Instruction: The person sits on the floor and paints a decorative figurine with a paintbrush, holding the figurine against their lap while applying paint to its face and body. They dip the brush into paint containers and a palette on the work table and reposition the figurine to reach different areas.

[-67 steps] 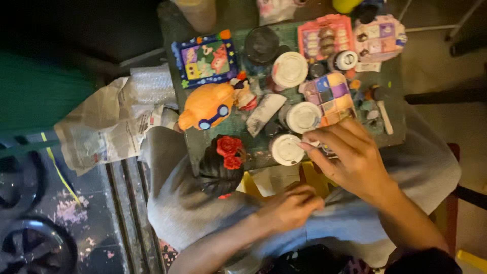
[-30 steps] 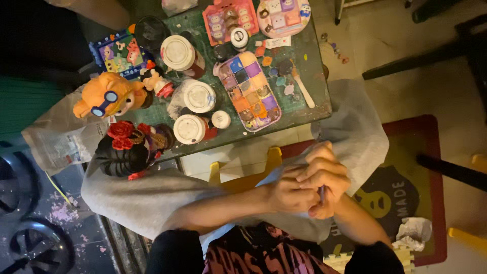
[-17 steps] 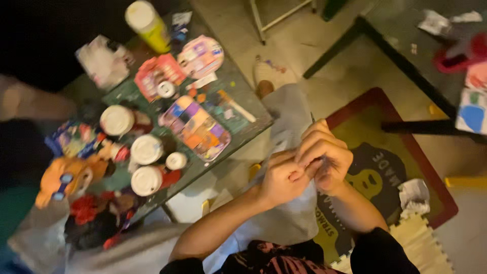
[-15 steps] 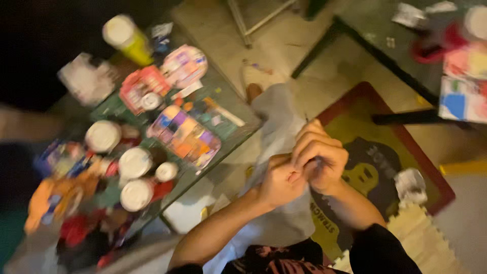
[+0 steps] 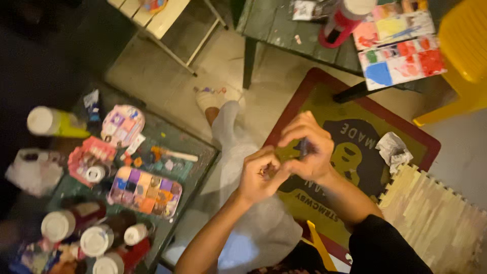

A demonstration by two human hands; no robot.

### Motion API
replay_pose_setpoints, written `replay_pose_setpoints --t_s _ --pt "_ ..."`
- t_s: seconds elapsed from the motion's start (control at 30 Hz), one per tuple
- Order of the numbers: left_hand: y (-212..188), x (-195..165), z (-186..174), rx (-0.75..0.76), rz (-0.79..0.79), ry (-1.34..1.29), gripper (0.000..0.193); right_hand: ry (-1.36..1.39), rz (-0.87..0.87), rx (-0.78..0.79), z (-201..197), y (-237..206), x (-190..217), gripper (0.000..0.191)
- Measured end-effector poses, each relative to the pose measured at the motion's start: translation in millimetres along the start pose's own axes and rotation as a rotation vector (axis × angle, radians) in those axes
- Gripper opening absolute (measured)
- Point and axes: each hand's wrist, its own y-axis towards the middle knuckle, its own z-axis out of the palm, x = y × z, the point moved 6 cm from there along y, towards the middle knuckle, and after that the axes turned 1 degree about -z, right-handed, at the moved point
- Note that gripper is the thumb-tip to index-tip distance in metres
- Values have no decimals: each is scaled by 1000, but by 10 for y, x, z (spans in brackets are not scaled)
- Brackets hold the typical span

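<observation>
While both hands meet over the mat [image 5: 355, 127], right hand [image 5: 309, 149] pinches a brush [image 5: 303, 148]; left hand [image 5: 258, 175] curls on something small, perhaps its tip. Next: careful fingertip work.

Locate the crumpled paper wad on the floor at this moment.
In the head view, the crumpled paper wad lies right of the hands, on the right edge of the yellow mat, just above the foam floor tiles.

On the low green table [image 5: 203, 152] stands a yellow bottle [image 5: 58, 123] with a white cap, lying at the far left edge. Three white-lidded paint jars [image 5: 96, 239] cluster near the front corner. On the farther table stands a red-and-white bottle [image 5: 342, 20].
</observation>
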Motion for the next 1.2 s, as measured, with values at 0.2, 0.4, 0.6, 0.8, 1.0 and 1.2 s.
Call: replay_pose_setpoints --t_s 0.2,0.4,0.6,0.8,1.0,1.2 --pt "395 -10 175 -2 -146 -116 36 -93 162 -171 -393 -324 -348 31" --pt "381 -14 159 -27 -127 -126 30 32 456 -184 -259 -506 -655 35" --pt "151 -463 -545 -356 182 -10 28 98 225 -79 132 -78 -271 29" --pt "-659 -1021 -1167 -578 121 455 31 240 -223 356 1379 225 98 26" --pt "-1874 -1254 -1688 -773 -289 1007 26 -10 -404 756 2528 101 519 13" --pt "-2487 -980 -1970 -850 -759 1173 74 -81 -428 1008 3277 46 711 35"
